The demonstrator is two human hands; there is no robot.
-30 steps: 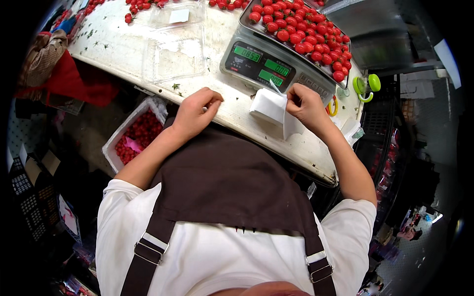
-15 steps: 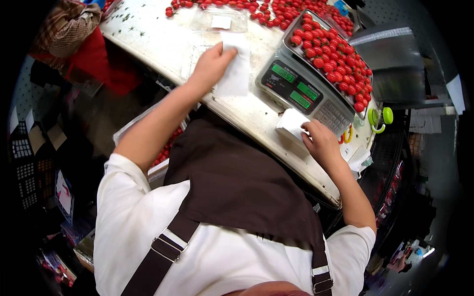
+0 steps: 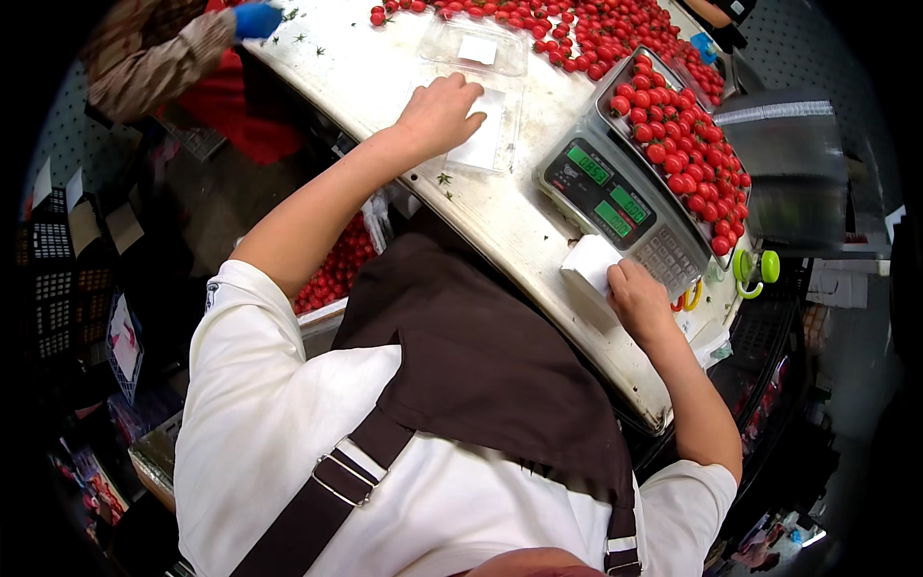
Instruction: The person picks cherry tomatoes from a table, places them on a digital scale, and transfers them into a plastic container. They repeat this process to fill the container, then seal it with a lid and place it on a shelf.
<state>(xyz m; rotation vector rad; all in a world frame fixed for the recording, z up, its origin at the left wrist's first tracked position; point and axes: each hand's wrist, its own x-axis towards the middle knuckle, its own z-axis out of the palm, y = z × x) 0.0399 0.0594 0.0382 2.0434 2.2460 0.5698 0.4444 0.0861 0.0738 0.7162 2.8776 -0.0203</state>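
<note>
My left hand (image 3: 440,117) is over an open clear plastic box (image 3: 512,130), its fingers apart and nothing gripped in them. A white paper sheet (image 3: 481,144) lies flat in the box, partly hidden by that hand. Beyond it is the box's clear lid (image 3: 433,46) with a white square label (image 3: 478,50). At the table's near edge, my right hand (image 3: 638,296) pinches the right side of a stack of white paper (image 3: 588,263). This stack stands just in front of a digital scale (image 3: 567,188).
A metal tray (image 3: 608,104) heaped with cherry tomatoes (image 3: 687,149) rests on the scale. Loose tomatoes (image 3: 596,29) cover the table's far side. At upper left is another person's blue-gloved hand (image 3: 258,20). A green-handled item (image 3: 767,264) sits right of the scale; a tomato crate (image 3: 322,313) stands below.
My left hand has let go of the white sheet, which now lies in the clear box. My right hand stays at the paper stack. The view has shifted slightly; the other person's gloved hand shows more.
</note>
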